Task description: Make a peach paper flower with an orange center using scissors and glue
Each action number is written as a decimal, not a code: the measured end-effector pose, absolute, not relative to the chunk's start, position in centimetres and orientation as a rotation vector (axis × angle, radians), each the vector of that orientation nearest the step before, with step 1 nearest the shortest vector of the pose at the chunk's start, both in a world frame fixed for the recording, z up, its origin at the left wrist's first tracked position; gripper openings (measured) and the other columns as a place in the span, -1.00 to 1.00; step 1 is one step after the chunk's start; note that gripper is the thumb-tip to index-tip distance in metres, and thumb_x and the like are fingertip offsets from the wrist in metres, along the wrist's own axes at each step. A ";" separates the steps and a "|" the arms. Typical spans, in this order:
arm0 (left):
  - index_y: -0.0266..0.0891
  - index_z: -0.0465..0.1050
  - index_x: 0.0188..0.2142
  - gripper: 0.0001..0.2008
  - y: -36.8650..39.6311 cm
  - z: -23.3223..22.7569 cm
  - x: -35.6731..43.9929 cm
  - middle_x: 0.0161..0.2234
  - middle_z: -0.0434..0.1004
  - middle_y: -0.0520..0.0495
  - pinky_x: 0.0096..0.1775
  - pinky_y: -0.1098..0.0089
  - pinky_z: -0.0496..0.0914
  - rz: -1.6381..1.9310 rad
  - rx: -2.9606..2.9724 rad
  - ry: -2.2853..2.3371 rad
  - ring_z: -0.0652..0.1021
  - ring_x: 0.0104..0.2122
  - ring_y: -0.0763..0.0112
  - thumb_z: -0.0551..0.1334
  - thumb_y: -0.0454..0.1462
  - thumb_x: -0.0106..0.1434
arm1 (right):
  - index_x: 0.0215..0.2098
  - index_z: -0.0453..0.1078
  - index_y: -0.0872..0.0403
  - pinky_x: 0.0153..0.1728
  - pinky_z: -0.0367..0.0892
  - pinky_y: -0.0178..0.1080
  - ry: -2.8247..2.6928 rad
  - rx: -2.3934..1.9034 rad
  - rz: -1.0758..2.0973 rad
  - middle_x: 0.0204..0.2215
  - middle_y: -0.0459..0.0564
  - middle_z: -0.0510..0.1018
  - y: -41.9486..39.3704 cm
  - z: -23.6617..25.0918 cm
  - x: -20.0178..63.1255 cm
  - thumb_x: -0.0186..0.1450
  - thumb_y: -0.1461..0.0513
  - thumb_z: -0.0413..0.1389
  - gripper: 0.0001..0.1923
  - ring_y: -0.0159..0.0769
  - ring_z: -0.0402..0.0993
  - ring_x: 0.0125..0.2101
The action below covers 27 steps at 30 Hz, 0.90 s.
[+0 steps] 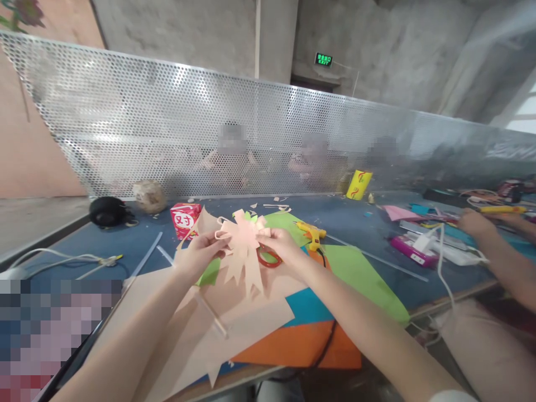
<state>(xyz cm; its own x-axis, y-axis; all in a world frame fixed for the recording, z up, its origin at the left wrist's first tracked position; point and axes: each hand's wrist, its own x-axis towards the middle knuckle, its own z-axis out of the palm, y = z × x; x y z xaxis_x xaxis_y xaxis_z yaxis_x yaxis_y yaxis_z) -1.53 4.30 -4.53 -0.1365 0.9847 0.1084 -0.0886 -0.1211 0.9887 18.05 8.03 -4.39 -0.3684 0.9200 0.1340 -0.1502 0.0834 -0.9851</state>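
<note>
I hold a pale pink paper bow (243, 245) with looped top and notched tails above the table. My left hand (201, 252) pinches its left loop. On the bow's right side, my right hand (280, 245) grips the bow near the centre. Red-handled scissors (268, 258) lie on the table just behind the bow, partly hidden by my right hand. Pink paper sheets (218, 329) lie under my forearms.
Green (360, 273), orange (301, 346) and blue paper sheets cover the blue table. A yellow glue gun (312, 233), a red box (184, 219), a yellow cup (358, 184) and a black round object (106, 212) stand behind. Another person's arm (498, 254) reaches in at the right. A perforated metal screen (167, 128) closes the back.
</note>
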 end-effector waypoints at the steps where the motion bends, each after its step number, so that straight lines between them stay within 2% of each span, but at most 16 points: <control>1: -0.28 0.40 -0.44 -0.72 4.3 -4.4 -1.4 -0.57 0.44 0.05 -0.51 0.46 0.32 1.456 1.128 1.152 0.44 -0.60 0.51 0.36 -0.17 -0.12 | -0.64 0.30 0.12 -0.44 0.26 -0.34 -1.423 -0.824 1.464 -0.64 -0.17 0.34 8.0 -4.4 18.1 -0.09 0.14 0.27 -0.73 -0.44 0.29 -0.56; 7: -0.24 0.35 -0.45 -0.77 3.9 -3.7 -1.0 -0.57 0.44 -0.02 -0.45 0.33 0.38 1.409 1.060 0.995 0.49 -0.54 0.36 0.20 -0.13 -0.05 | -0.58 0.35 0.13 -0.40 0.31 -0.30 -1.379 -0.864 1.510 -0.57 -0.08 0.43 8.2 -4.5 18.0 -0.08 0.14 0.24 -0.76 -0.40 0.37 -0.51; 10: -0.21 0.32 -0.48 -0.59 3.5 -3.6 -0.7 -0.58 0.42 -0.06 -0.45 0.26 0.38 1.388 1.097 0.961 0.48 -0.55 0.30 0.08 0.10 -0.02 | -0.57 0.36 0.12 -0.39 0.31 -0.31 -1.390 -0.873 1.503 -0.55 -0.08 0.44 7.8 -4.3 17.9 -0.06 0.16 0.23 -0.80 -0.38 0.39 -0.47; 12: -0.20 0.33 -0.46 -0.51 3.4 -3.6 -0.4 -0.54 0.43 -0.05 -0.44 0.27 0.38 1.413 1.191 1.017 0.46 -0.54 0.31 0.10 0.18 -0.07 | -0.56 0.37 0.12 -0.40 0.30 -0.31 -1.410 -0.881 1.487 -0.56 -0.08 0.44 7.7 -4.1 17.9 -0.05 0.17 0.22 -0.81 -0.39 0.38 -0.49; 13: -0.20 0.35 -0.44 -0.52 3.3 -3.6 -0.3 -0.51 0.44 -0.04 -0.43 0.30 0.37 1.423 1.245 1.061 0.45 -0.52 0.33 0.18 0.15 -0.11 | -0.57 0.37 0.12 -0.42 0.29 -0.31 -1.426 -0.887 1.473 -0.57 -0.10 0.43 7.6 -4.1 17.9 -0.05 0.16 0.22 -0.81 -0.40 0.37 -0.51; 15: -0.21 0.36 -0.48 -0.62 3.2 -3.6 -0.1 -0.53 0.41 0.02 -0.43 0.37 0.35 1.426 1.330 1.158 0.42 -0.51 0.40 0.36 -0.03 -0.21 | -0.62 0.36 0.13 -0.46 0.25 -0.33 -1.467 -0.903 1.423 -0.63 -0.14 0.39 7.7 -4.2 18.0 -0.04 0.16 0.22 -0.80 -0.44 0.31 -0.57; 17: -0.22 0.36 -0.55 -0.69 3.0 -3.5 0.1 -0.58 0.37 0.06 -0.45 0.41 0.33 1.410 1.367 1.232 0.39 -0.54 0.44 0.42 -0.17 -0.24 | -0.68 0.33 0.12 -0.49 0.19 -0.35 -1.508 -0.916 1.352 -0.70 -0.18 0.32 7.9 -4.2 18.0 -0.03 0.15 0.22 -0.76 -0.47 0.23 -0.62; 23: -0.24 0.42 -0.58 -0.76 2.9 -3.1 0.4 -0.63 0.39 0.06 -0.51 0.43 0.29 1.316 1.488 1.346 0.38 -0.61 0.46 0.39 -0.17 -0.20 | -0.70 0.24 0.10 -0.52 0.13 -0.36 -1.539 -0.913 1.256 -0.70 -0.20 0.28 7.9 -4.1 18.0 0.01 0.14 0.17 -0.73 -0.48 0.19 -0.63; 27: -0.26 0.42 -0.56 -0.70 2.9 -3.0 -0.1 -0.66 0.37 0.05 -0.53 0.44 0.27 1.289 1.592 1.385 0.38 -0.64 0.47 0.35 -0.07 -0.12 | -0.68 0.19 0.08 -0.55 0.13 -0.37 -1.541 -0.921 1.220 -0.71 -0.21 0.23 8.1 -4.1 18.2 0.01 0.15 0.15 -0.74 -0.48 0.18 -0.64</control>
